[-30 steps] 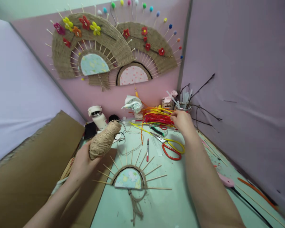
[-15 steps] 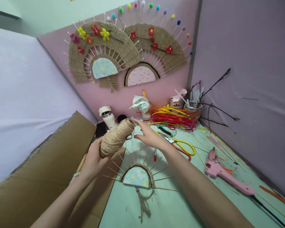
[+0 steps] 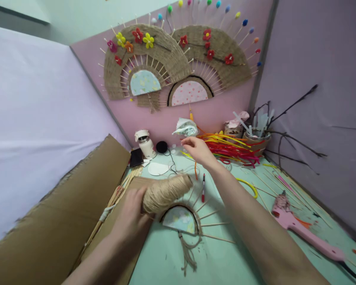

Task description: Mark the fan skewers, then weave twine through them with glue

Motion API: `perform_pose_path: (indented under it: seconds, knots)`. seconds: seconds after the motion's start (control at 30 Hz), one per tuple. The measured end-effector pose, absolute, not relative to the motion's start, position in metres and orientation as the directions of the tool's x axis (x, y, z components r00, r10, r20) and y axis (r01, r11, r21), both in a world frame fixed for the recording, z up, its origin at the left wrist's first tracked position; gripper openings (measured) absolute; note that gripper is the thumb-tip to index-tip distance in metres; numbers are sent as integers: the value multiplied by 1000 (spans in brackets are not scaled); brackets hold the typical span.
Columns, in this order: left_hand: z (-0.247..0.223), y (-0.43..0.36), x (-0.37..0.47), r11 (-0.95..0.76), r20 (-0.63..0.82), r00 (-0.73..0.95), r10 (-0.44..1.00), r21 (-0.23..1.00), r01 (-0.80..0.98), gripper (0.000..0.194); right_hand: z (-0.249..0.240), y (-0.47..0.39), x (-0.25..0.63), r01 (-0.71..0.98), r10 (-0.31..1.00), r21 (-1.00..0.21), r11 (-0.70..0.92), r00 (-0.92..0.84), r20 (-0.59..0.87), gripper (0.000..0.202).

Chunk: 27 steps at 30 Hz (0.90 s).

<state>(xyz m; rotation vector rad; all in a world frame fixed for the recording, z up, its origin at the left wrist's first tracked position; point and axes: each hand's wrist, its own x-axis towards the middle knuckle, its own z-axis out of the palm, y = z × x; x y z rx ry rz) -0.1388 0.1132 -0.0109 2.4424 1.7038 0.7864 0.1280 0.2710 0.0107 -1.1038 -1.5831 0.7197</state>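
My left hand [image 3: 133, 206] is wrapped round the lower end of a cone of tan twine [image 3: 167, 193], which is tilted with its narrow end up to the right. The cone hangs over a small fan frame [image 3: 179, 219] with a patterned half-circle centre, thin sticks and a twine tassel [image 3: 187, 253]. My right hand [image 3: 195, 149] reaches to the back, near a crumpled white-green wrapper [image 3: 186, 127] and a bundle of coloured pipe cleaners [image 3: 235, 150]. Its fingers are stretched forward, slightly bent, with nothing visible in them. A red-capped pen [image 3: 203, 188] lies below that hand.
At right lie a pink glue gun [image 3: 311, 239] and thin loose sticks. My right forearm mostly covers yellow-handled scissors [image 3: 250, 186]. Behind stand a white bottle [image 3: 146, 145] and a pot of twigs [image 3: 256, 141]. Cardboard [image 3: 62, 206] borders the left; woven fans [image 3: 213, 51] hang on the back panel.
The twine cone in my left hand has come down and tipped flatter, over the fan frame. My right hand has left the cone's tip and moved up and back. The view has shifted left.
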Motion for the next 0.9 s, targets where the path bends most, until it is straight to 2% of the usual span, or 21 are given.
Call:
perform_pose_path:
  seconds: [0.1, 0.23, 0.47, 0.63, 0.8, 0.9]
  knots:
    - [-30, 106, -137, -429, 232, 377, 897, 248, 868, 57, 5, 302, 110, 383, 932, -851, 360, -108, 345, 18]
    - [-37, 108, -134, -384, 116, 367, 923, 245, 890, 59, -10, 343, 78, 536, 954, -790, 299, -139, 266, 25]
    - [-21, 114, -131, -258, -83, 309, 948, 374, 891, 72, -34, 405, 21, 707, 974, -670, 225, -142, 176, 56]
    - [-8, 124, -132, -244, -180, 353, 918, 444, 862, 89, -55, 433, -15, 763, 991, -635, 124, -65, 116, 73]
    - [3, 130, -135, -258, -226, 393, 891, 461, 849, 98, -57, 436, -20, 757, 982, -634, 158, -53, 181, 60]
    - [15, 136, -141, -255, -148, 384, 911, 529, 809, 88, -41, 422, -3, 716, 943, -632, 296, -116, 311, 57]
